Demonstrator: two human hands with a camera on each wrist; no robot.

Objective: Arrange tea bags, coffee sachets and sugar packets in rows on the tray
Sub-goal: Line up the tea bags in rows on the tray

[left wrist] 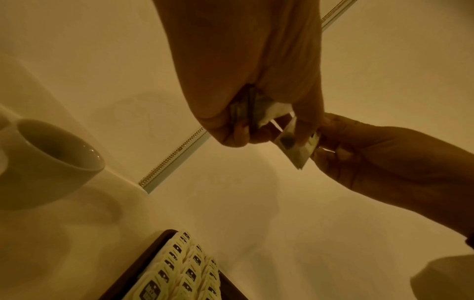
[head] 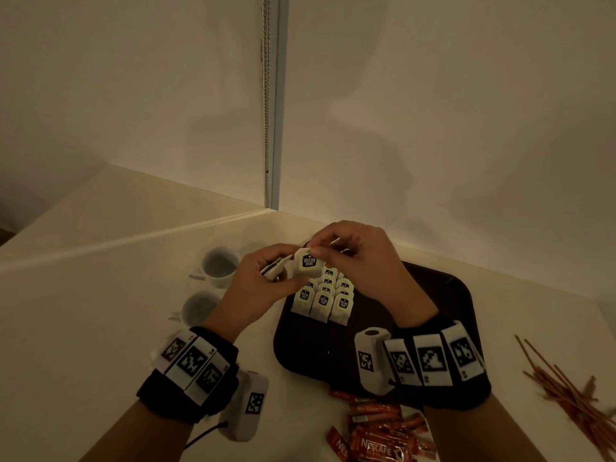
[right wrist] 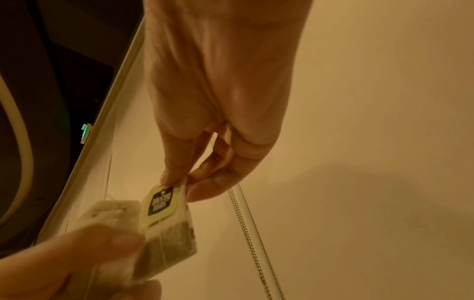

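A dark tray [head: 443, 295] lies on the pale table, with several tea bags [head: 323, 296] in three overlapping rows at its far left. Above those rows my right hand [head: 346, 251] pinches one tea bag [head: 308, 261] by its top edge; the right wrist view shows that tea bag [right wrist: 164, 219] hanging from thumb and fingertips. My left hand [head: 263, 278] grips a small stack of tea bags [head: 275, 270] just left of it, seen as the stack [left wrist: 246, 109] in the left wrist view. Red coffee sachets [head: 380, 428] lie near the table's front edge.
Two white cups [head: 218, 265] stand left of the tray. A pile of thin red sticks [head: 566, 391] lies at the right. Walls with a bead chain [head: 266, 128] rise close behind the table. The near half of the tray holds nothing.
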